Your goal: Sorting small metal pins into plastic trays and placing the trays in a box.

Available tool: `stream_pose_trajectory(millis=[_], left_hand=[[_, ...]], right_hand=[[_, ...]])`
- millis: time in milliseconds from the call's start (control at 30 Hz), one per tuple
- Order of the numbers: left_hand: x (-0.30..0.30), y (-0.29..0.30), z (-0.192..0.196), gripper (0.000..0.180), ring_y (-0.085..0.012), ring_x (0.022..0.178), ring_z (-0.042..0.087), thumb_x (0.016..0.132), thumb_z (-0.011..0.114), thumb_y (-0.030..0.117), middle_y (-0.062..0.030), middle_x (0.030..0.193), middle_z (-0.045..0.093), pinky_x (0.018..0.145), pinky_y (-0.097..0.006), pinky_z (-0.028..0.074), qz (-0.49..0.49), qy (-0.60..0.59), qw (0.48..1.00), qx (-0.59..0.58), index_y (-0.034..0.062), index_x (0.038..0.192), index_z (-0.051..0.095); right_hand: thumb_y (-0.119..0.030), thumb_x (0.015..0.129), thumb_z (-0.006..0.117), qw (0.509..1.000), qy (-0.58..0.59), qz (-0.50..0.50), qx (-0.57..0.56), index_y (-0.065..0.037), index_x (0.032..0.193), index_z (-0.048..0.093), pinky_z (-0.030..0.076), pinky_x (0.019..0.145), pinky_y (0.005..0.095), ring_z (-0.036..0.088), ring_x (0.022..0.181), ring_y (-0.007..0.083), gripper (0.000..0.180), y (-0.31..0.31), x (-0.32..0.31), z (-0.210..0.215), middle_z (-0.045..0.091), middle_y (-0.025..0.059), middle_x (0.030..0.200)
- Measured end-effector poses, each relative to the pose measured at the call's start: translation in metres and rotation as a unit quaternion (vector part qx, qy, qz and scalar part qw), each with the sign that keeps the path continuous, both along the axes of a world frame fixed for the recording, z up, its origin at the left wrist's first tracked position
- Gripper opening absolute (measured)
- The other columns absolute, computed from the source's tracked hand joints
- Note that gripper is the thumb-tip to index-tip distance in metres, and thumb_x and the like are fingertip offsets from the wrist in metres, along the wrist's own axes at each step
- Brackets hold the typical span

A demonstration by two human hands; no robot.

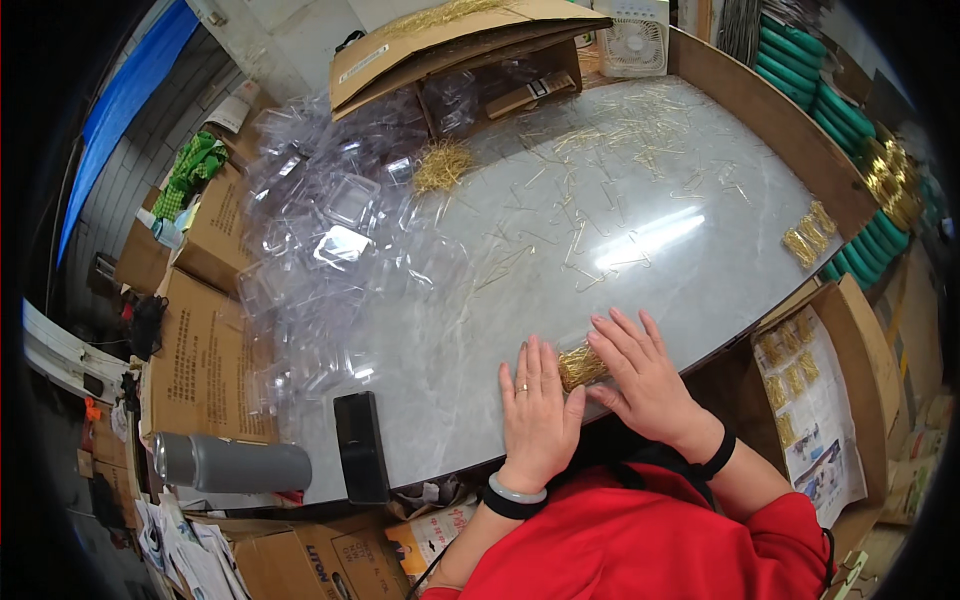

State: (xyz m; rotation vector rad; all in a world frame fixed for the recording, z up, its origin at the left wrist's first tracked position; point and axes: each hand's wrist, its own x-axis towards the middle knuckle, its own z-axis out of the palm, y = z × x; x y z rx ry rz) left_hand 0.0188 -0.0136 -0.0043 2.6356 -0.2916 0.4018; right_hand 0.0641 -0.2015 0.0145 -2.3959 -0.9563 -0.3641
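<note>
A bundle of gold-coloured wire hooks [580, 368] lies near the table's front edge, between my two hands. My left hand [540, 415] is flat at its left end, fingers stretched forward, a ring on one finger and bands at the wrist. At the right end lies my right hand [645, 385], fingers extended and slightly spread, with a dark band on that wrist. Both hands touch the bundle from its sides, and part of it is hidden by them. Loose wire hooks [580, 245] are scattered over the grey table [440, 350] beyond my hands.
Clear plastic boxes [350, 200] pile up on the left, beside a gold wire clump [443, 165]. A phone [361, 447] and grey bottle [235, 464] are at front left. Hook bundles [808, 235] sit at the right edge; a cardboard box [865, 370] stands below. A small fan [635, 42] is behind.
</note>
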Motion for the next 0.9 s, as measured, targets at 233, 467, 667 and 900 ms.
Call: stream_pose_trajectory(millis=[233, 467, 667, 900], left_hand=[[-0.002, 0.007, 0.000, 0.078, -0.0428, 0.144, 0.034, 0.107, 0.018, 0.055, -0.0257, 0.153, 0.040, 0.119, -0.059, 0.015, -0.032, 0.009, 0.996, -0.083, -0.0079, 0.149, 0.037], [-0.003, 0.009, 0.003, 0.077, -0.0430, 0.143, 0.036, 0.107, 0.015, 0.055, -0.0221, 0.151, 0.044, 0.118, -0.061, 0.015, -0.050, -0.003, 0.995, -0.081, -0.0043, 0.149, 0.040], [0.000, 0.003, -0.002, 0.070, -0.0428, 0.142, 0.037, 0.107, 0.024, 0.049, -0.0226, 0.150, 0.045, 0.118, -0.060, 0.018, -0.049, -0.018, 0.991, -0.120, -0.0065, 0.148, 0.038], [-0.005, 0.013, 0.000, 0.072, -0.0438, 0.140, 0.038, 0.107, 0.024, 0.051, -0.0259, 0.148, 0.045, 0.117, -0.059, 0.020, -0.020, 0.009, 0.999, -0.043, -0.0064, 0.147, 0.038]], right_hand=[[-0.040, 0.080, 0.076, 0.995, -0.002, -0.088, -0.040, -0.003, 0.138, 0.054, 0.012, 0.118, 0.0663, 0.025, 0.146, 0.0479, 0.072, 0.028, -0.027, -0.006, 0.035, 0.0187, 0.157], [-0.028, 0.078, 0.077, 0.992, -0.030, -0.123, 0.009, -0.007, 0.131, 0.059, 0.036, 0.109, 0.0564, 0.041, 0.130, 0.0467, 0.060, 0.037, -0.006, -0.009, 0.046, 0.0193, 0.146], [-0.031, 0.078, 0.079, 0.985, -0.055, -0.160, -0.014, -0.006, 0.129, 0.061, 0.040, 0.107, 0.0520, 0.041, 0.131, 0.0452, 0.059, 0.016, -0.001, -0.010, 0.045, 0.0193, 0.148], [-0.050, 0.088, 0.064, 0.971, -0.066, -0.187, -0.135, -0.004, 0.138, 0.056, 0.002, 0.120, 0.0655, 0.010, 0.152, 0.0414, 0.068, -0.002, -0.002, -0.006, 0.030, 0.0151, 0.160]])
